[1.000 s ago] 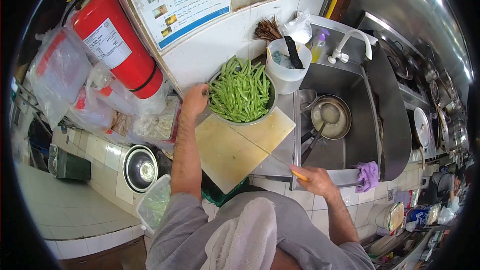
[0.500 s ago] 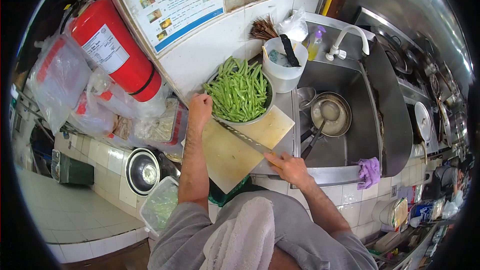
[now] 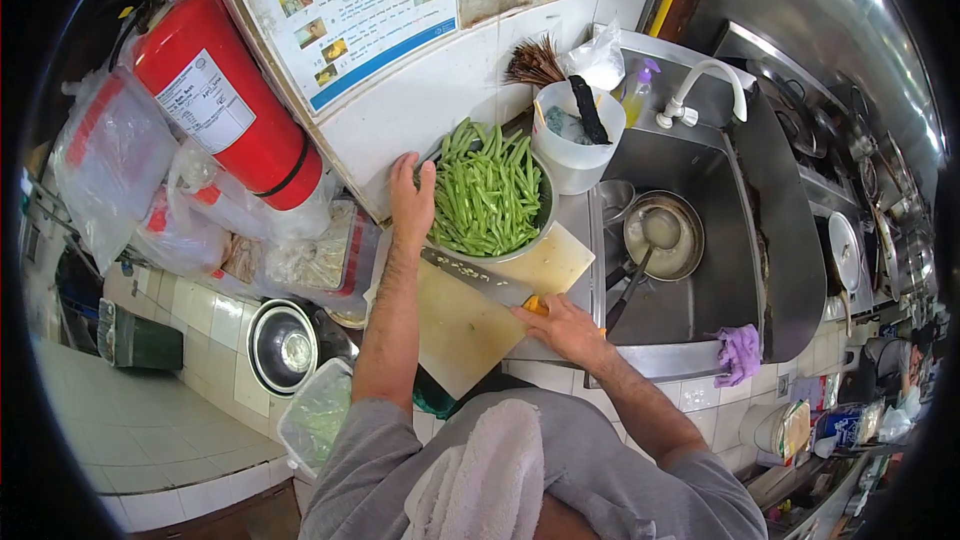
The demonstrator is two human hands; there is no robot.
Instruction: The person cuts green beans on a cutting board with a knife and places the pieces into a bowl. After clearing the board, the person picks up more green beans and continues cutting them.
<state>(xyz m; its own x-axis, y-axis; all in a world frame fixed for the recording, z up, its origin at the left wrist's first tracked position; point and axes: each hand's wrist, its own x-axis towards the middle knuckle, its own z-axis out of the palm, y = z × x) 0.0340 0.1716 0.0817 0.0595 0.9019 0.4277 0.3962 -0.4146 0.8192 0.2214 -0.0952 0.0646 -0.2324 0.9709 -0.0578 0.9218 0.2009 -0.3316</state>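
Two hands are in use. The left hand (image 3: 412, 202) is laid along the bowl (image 3: 546, 202) rim, grip spread beside the beans (image 3: 488, 195). The knife (image 3: 470, 270) is clasped in the right hand's (image 3: 562, 325) grip, its blade lying across the cutting board (image 3: 465, 332).

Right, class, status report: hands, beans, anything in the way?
Left hand on beans at bowl rim. Right hand grips knife, blade across cutting board. Nothing blocking.

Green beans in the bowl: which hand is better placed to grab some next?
Probably the left hand: it rests on the rim of the bowl beside the green beans, while the right hand grips the knife.
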